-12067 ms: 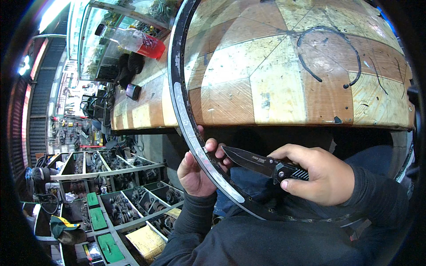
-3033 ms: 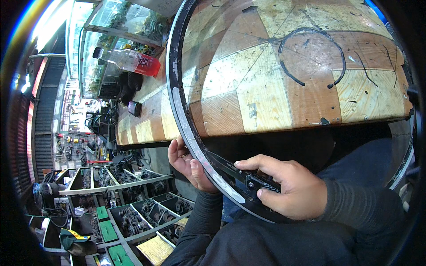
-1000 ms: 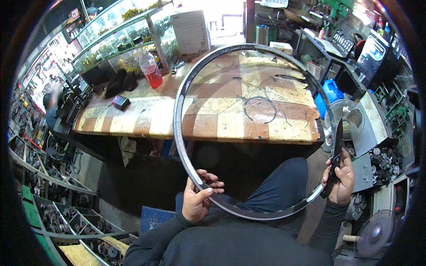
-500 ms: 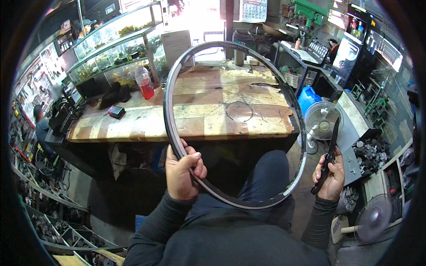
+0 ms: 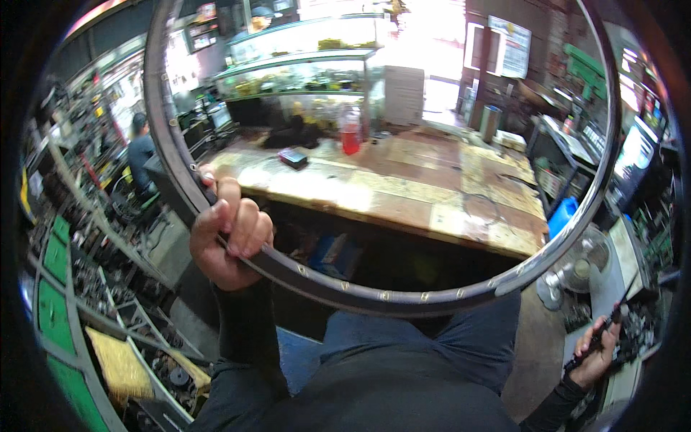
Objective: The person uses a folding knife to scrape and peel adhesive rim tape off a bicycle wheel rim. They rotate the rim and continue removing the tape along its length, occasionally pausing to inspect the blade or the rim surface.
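Note:
A bare black bicycle wheel rim [image 5: 360, 297], with small holes along its inner side and no spokes, is held up in front of me. My left hand [image 5: 234, 234] has its fingers wrapped round the rim's lower left part. The top of the rim runs out of view. Low at the right, well apart from the rim, my right hand [image 5: 596, 353] is closed round the dark handle of a black knife [image 5: 616, 315]. The knife's blade points up and is slightly blurred. Beyond the rim, a wooden workbench [image 5: 403, 173] shows through its opening.
On the bench stand a bottle of red liquid [image 5: 350, 137] and a small dark box [image 5: 293, 158]. A glass display case [image 5: 295, 93] is behind. A fan [image 5: 583, 259] and a blue container [image 5: 563, 216] stand right. At left are a person [image 5: 140, 155] and green drawers [image 5: 56, 255].
The rim has come up and closer, filling more of the view. My left hand has risen leftward with it; my right hand and knife have moved lower and farther right. The view has turned.

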`<state>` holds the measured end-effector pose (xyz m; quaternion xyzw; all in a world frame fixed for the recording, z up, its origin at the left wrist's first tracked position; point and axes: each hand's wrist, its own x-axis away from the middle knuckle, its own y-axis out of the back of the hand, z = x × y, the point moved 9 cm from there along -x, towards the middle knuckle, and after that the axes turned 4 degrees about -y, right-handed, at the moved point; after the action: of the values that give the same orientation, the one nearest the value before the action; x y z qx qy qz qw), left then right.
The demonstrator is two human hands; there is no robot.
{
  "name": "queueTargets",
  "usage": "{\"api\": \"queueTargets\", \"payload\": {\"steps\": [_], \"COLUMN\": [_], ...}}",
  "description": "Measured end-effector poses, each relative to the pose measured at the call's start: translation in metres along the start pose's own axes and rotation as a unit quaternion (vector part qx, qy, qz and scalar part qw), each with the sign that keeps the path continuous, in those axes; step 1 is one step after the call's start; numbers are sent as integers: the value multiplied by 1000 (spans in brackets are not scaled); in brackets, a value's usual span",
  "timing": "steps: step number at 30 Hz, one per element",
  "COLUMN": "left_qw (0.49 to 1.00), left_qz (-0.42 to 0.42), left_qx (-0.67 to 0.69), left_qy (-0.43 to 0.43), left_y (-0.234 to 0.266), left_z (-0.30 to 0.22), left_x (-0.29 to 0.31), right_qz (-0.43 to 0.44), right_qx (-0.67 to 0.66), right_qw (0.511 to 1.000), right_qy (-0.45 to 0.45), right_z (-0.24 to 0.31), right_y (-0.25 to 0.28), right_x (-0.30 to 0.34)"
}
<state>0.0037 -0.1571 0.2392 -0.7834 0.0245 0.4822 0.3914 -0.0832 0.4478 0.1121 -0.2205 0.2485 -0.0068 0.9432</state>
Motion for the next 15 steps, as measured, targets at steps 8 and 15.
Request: {"api": "queueTargets", "payload": {"steps": [8,15], "left_qw": [975,939], "left_qz": [57,42], "left_qx": [-79,-189], "left_qy": [-197,-285], "left_y": [26,54], "left_z": [-129,-197], "left_x": [-5,-4], "right_qz": [135,186], "right_qx": [-70,-119], "right_qw": [986,964], "right_qy": [-73,-148], "right_z": [-50,-141], "right_y": [-72,-157], "right_x": [-51,-123]}}
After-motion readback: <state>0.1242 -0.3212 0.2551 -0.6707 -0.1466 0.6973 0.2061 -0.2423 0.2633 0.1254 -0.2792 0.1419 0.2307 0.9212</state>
